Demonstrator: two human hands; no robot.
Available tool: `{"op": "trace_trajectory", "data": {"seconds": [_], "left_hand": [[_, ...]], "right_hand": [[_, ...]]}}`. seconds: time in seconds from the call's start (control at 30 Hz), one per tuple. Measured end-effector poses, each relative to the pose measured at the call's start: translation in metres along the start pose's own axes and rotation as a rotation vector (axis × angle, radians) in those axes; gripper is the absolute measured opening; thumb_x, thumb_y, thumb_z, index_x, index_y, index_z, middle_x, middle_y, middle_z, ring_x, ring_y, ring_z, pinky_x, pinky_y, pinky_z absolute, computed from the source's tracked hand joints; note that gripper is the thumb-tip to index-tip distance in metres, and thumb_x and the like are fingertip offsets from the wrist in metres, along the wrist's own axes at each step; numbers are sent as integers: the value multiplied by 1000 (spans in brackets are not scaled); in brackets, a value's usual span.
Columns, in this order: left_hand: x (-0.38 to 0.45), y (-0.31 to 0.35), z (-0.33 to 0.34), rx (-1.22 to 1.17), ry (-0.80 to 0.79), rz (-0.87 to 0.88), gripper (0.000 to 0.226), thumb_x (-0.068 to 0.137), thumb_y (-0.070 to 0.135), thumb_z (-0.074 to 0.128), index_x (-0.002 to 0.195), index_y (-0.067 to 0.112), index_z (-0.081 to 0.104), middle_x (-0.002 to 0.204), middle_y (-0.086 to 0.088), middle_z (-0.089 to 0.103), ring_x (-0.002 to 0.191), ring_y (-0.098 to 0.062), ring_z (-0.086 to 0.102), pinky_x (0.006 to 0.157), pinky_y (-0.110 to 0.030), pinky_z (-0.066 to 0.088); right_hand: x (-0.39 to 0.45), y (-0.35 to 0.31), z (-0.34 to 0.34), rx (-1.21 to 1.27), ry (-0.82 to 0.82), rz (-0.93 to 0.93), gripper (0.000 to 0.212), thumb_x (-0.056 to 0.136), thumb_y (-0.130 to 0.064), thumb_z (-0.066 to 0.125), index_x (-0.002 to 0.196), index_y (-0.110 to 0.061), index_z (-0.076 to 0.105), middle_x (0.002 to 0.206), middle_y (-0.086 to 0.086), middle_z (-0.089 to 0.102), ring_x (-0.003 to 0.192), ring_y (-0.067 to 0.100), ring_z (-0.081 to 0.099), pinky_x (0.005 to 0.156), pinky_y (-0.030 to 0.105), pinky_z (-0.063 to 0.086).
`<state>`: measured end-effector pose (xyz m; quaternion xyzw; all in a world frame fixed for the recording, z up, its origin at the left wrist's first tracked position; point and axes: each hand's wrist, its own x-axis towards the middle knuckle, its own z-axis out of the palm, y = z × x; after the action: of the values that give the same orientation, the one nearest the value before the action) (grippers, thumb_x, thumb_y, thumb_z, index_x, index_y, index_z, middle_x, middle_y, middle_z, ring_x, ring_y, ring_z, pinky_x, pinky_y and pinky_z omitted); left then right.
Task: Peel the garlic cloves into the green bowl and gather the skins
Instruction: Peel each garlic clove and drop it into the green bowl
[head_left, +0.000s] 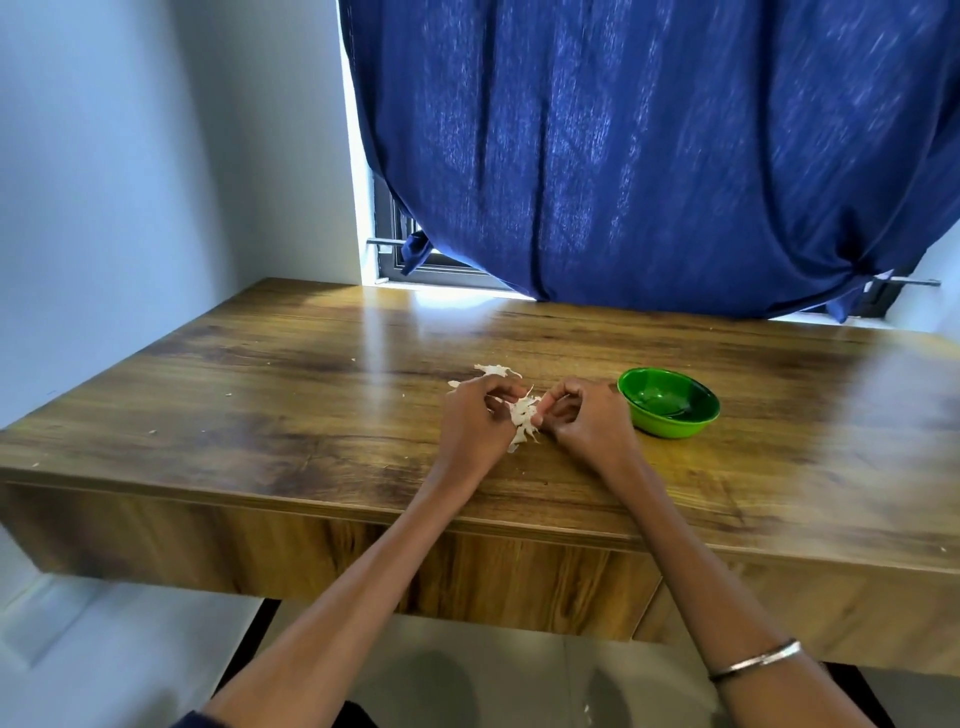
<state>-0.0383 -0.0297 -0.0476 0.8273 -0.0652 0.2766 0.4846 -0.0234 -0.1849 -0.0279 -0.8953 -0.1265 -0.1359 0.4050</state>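
Observation:
Both hands meet over the middle of the wooden table (260, 395). My left hand (475, 421) has its fingers curled round a clump of white garlic skins (523, 415). My right hand (582, 415) pinches the same clump from the right with thumb and fingertips. Whether a clove sits inside the clump is hidden. More loose skin (496, 370) lies just beyond my left hand. The green bowl (670, 402) stands right of my right hand, close to it, and its inside looks shiny and empty.
Small skin flecks (151, 431) are scattered over the left part of the table. A blue curtain (649, 156) hangs over the table's far edge. A white wall rises on the left. A bangle circles my right wrist.

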Motion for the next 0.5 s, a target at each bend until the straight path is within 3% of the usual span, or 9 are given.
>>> {"op": "trace_trajectory", "data": {"seconds": [0.23, 0.37, 0.5], "left_hand": [[0, -1, 0, 47, -22, -30, 39, 79, -15, 50, 94, 8, 79, 85, 4, 71, 76, 2, 62, 68, -3, 46], [0, 1, 0, 17, 14, -20, 39, 78, -16, 52, 93, 8, 79, 87, 2, 75, 77, 4, 63, 69, -6, 48], [0, 0, 1, 20, 61, 5, 39, 78, -14, 52, 92, 10, 79, 89, 5, 76, 80, 4, 64, 71, -5, 44]], "right_hand": [[1, 11, 2, 139, -17, 40, 23, 77, -4, 84, 94, -14, 73, 77, -7, 72, 63, -8, 66, 62, 8, 51], [0, 16, 2, 268, 27, 59, 23, 84, -3, 77, 102, -16, 76, 89, -2, 77, 81, 6, 72, 72, 15, 56], [-5, 15, -3, 438, 55, 75, 25, 92, -4, 70, 102, -25, 78, 94, -10, 77, 86, 4, 70, 74, 19, 56]]}}
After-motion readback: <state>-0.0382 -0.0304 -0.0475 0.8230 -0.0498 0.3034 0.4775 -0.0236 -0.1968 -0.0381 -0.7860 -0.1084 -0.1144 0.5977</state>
